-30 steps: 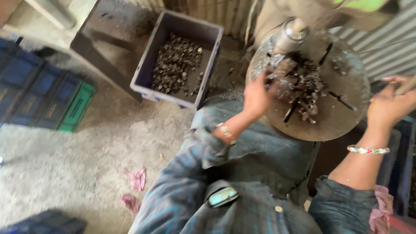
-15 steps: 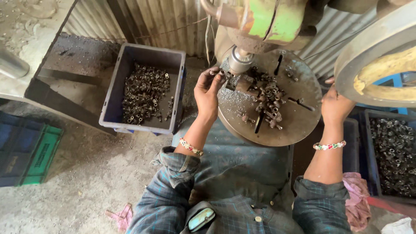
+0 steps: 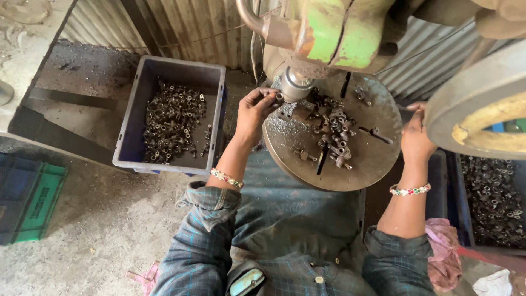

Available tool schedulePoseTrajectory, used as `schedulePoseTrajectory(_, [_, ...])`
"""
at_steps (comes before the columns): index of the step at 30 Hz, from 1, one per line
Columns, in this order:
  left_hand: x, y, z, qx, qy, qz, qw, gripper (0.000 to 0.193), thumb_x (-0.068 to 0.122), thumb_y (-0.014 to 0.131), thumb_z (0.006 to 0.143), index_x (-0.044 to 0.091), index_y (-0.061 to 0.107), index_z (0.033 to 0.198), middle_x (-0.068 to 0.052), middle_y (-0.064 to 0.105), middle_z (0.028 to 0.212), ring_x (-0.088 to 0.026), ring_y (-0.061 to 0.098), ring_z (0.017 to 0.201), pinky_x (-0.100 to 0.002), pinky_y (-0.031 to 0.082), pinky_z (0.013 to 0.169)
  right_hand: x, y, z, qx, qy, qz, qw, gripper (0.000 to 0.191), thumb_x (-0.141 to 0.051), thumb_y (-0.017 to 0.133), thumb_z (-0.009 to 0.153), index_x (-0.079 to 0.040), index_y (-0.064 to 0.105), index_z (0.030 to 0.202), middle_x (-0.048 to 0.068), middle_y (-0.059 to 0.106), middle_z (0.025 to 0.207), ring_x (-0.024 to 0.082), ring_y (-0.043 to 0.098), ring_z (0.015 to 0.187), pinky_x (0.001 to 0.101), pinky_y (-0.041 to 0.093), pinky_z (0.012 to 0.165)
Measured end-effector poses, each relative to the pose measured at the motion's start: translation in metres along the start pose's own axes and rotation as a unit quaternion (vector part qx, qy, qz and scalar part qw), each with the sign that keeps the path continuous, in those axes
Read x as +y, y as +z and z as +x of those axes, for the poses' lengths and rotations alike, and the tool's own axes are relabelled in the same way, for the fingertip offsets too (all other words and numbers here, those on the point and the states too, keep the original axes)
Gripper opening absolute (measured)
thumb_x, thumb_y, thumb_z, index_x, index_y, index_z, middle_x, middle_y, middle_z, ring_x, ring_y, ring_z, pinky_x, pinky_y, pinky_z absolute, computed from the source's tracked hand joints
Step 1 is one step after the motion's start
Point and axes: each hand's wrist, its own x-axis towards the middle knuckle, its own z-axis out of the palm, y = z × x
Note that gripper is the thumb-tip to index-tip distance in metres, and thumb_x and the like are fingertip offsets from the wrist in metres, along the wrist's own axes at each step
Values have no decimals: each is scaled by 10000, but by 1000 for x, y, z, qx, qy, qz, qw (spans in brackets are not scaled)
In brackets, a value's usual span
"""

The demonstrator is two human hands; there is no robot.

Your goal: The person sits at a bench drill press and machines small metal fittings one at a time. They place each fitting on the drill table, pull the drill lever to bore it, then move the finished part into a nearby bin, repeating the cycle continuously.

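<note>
My left hand (image 3: 256, 111) pinches a small dark metal part (image 3: 278, 97) beside the steel spindle (image 3: 296, 85) of a green drill press (image 3: 329, 30). The round metal work table (image 3: 334, 164) under it carries a heap of small metal parts (image 3: 334, 131) and shiny chips. My right hand (image 3: 415, 137) rests at the table's right edge, below a large grey wheel (image 3: 471, 104); what its fingers hold is hidden. Both wrists wear beaded bracelets.
A grey-blue bin (image 3: 131, 148) with many small dark metal parts stands to the left on the floor. Another bin of parts (image 3: 493, 197) sits at the right. Green and blue crates (image 3: 33, 203) lie far left. Corrugated metal sheeting (image 3: 186, 27) is behind.
The view has shifted up and left onto the press. My left hand stays at the spindle with the part; my right hand has stayed near the table's right edge.
</note>
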Motion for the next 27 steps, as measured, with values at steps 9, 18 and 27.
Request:
schedulePoseTrajectory(9, [-6,-15,10,-16,-33,26,999,120,47,693,959,-18,745,1046,-60,747,953,-133,706,869,-295,599,850,28,58,90,79,-168,-38,982,160,110,460,1019,19,579,1075,113,582,931,226,542,809,389,457,726])
schedulePoseTrajectory(18, [-2,-10,14,-2,-51,25,998,130,71,695,955,0,731,1058,-47,739,956,-136,715,889,-312,603,871,7,105,186,164,-119,-7,979,117,31,513,1058,36,592,1145,101,571,911,237,506,769,395,429,683])
schedulePoseTrajectory(27, [19,-4,-6,90,150,126,977,126,97,769,905,-12,709,924,-64,750,871,-119,714,772,-263,603,739,27,18,21,14,8,33,999,128,33,515,1085,51,582,1193,70,593,912,176,494,632,330,411,552])
